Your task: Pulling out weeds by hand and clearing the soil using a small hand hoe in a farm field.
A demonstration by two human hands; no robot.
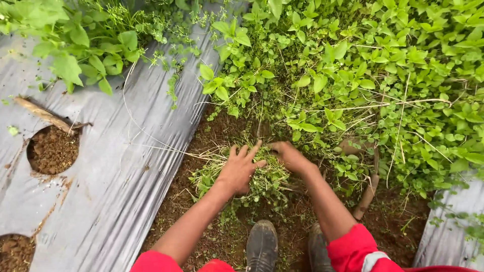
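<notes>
Weeds (262, 179) hide the right hand's (290, 156) fingertips, so its grip is unclear; left hand (239, 168) lies spread and flat on the clump. Sickle (370, 186) half buried under leaves.

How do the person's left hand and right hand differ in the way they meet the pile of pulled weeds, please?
The left hand lies spread, fingers apart, flat on top of the pile of pulled weeds; the right hand is curled, fingers tucked into the stems at the pile's far edge. The left hand shows fully; the right hand's fingertips are hidden. Both are bare and touch the pile.
</notes>
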